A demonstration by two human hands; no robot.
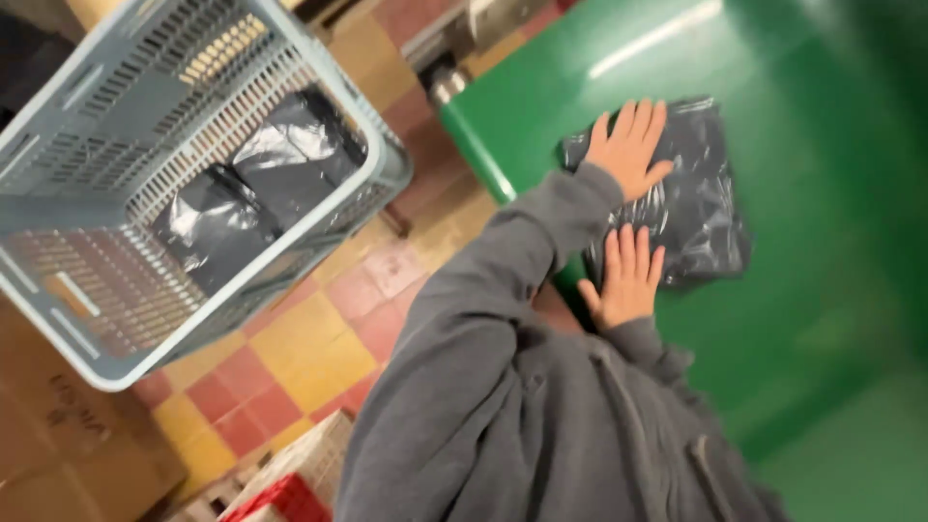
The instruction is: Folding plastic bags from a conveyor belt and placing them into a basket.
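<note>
A dark grey plastic-wrapped package (701, 208) lies on a green table (822, 126). Both my hands rest flat on it, palms down, fingers stretched out. My left hand (628, 147) presses on the package's upper left part, reaching from a long grey sleeve. Lower down, my right hand (626, 277) lies on the package's near edge, close to the table's rim. Neither hand grips anything. My grey hooded top fills the bottom of the view and hides the table's near edge.
A pale blue slatted plastic crate (116, 193) at the left holds two similar dark packages (290, 155). Below it is a red and yellow tiled floor (309, 338). Cardboard boxes (68, 435) and a white and red crate (290, 483) sit at the bottom left.
</note>
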